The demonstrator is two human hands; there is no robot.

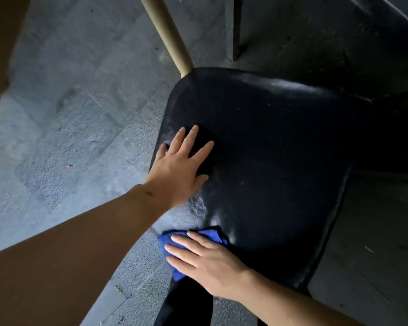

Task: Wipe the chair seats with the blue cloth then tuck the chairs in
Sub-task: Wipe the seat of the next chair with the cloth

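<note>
A black padded chair seat (269, 161) fills the middle of the head view, dusty and scuffed along its near left edge. My left hand (181, 165) lies flat on the seat's left side, fingers spread, holding nothing. The blue cloth (212, 234) is folded and sits on the near left corner of the seat. My right hand (207, 262) presses flat on top of the cloth, fingers extended toward the left, covering most of it.
A tan wooden chair leg (167, 34) slants up from the seat's far left corner. A dark table leg (233, 27) stands at the far side with dark shadow to the right. Grey rough concrete floor (68, 114) spreads to the left. A brown surface (0, 43) edges the far left.
</note>
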